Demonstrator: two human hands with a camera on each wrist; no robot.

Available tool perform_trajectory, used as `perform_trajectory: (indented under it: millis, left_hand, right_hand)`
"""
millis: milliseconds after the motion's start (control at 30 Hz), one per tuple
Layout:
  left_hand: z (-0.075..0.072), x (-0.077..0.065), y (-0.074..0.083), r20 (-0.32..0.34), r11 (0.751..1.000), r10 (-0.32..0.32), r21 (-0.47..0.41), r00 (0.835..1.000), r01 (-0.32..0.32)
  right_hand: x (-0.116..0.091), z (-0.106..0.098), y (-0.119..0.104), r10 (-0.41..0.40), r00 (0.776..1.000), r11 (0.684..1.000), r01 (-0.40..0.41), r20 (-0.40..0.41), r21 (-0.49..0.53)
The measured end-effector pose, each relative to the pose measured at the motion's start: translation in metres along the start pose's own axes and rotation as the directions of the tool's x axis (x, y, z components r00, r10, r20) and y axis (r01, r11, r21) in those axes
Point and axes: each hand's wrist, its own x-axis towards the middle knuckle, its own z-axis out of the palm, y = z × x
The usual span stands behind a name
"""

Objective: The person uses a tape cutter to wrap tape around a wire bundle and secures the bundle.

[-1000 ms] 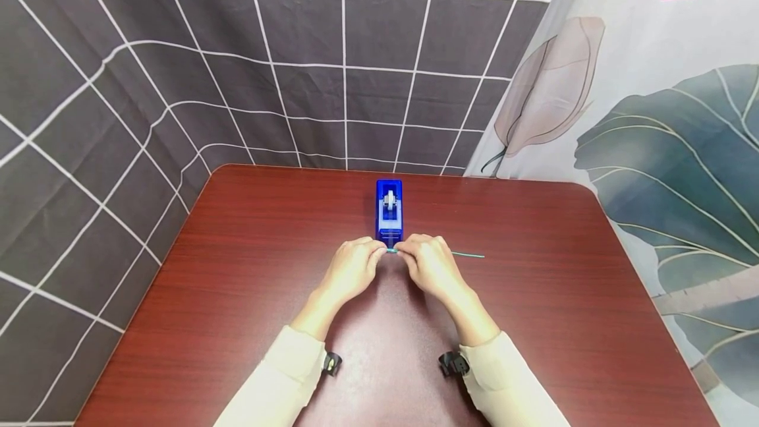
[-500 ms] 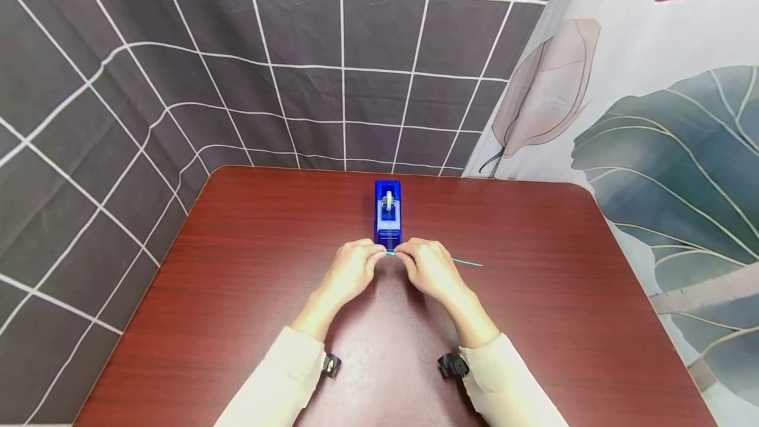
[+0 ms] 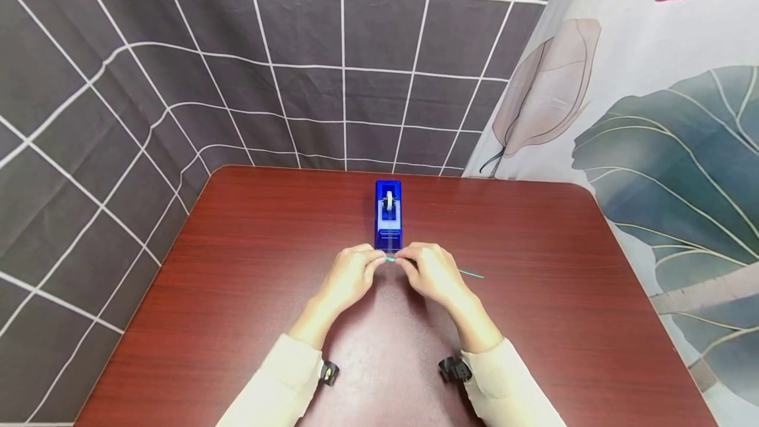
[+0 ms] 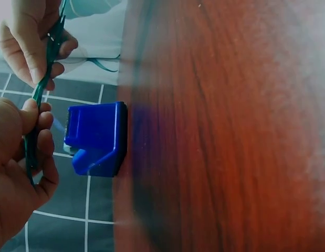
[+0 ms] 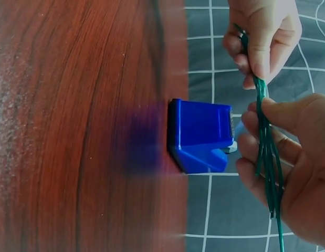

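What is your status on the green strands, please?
Left grip and right grip both pinching green strands. Blue tape dispenser close ahead. Nothing seen in the way.

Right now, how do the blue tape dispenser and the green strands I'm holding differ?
The tape dispenser is blue, while the green strands are green. The tape dispenser is one chunky block; the green strands are a bundle of thin, long pieces. The tape dispenser stands on the table, whereas the green strands are pinched by your left hand and right hand. Both show in all three views.
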Motion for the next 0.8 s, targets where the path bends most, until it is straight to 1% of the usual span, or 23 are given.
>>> perform_trajectory:
  millis: [200, 367, 500, 633, 700, 800]
  left_hand:
    - [0.0009, -0.0041, -0.0001, 0.004, 1.0, -0.011, -0.014, 1.0, 0.011]
    - [0.0016, -0.006, 0.0003, -0.011, 1.0, 0.0, -0.018, 1.0, 0.0]
    - [0.0022, -0.0068, 0.0, -0.03, 1.0, 0.02, -0.006, 0.999, -0.02]
    - [0.0022, -0.0068, -0.0001, -0.039, 0.999, 0.033, 0.015, 0.999, -0.032]
    - [0.0013, -0.0061, 0.0006, -0.031, 0.999, 0.033, 0.025, 0.999, -0.032]
    - [-0.0012, -0.004, 0.0022, 0.001, 0.999, 0.014, 0.036, 1.0, -0.014]
  right_hand:
    - [-0.0023, -0.0011, -0.0015, 0.002, 1.0, 1.0, -0.002, 0.01, 0.021]
    - [-0.0022, -0.0028, -0.0014, -0.01, 1.0, 0.999, 0.009, 0.018, 0.036]
    - [-0.0009, -0.0037, -0.0013, 0.016, 0.997, 0.999, -0.02, 0.077, 0.047]
    - [0.0004, -0.003, -0.0012, 0.048, 0.987, 0.998, -0.055, 0.154, 0.04]
    - [0.0006, -0.0019, -0.0009, 0.05, 0.986, 0.998, -0.056, 0.156, 0.037]
    - [0.0004, -0.0003, -0.0004, 0.04, 0.992, 0.998, -0.045, 0.118, 0.044]
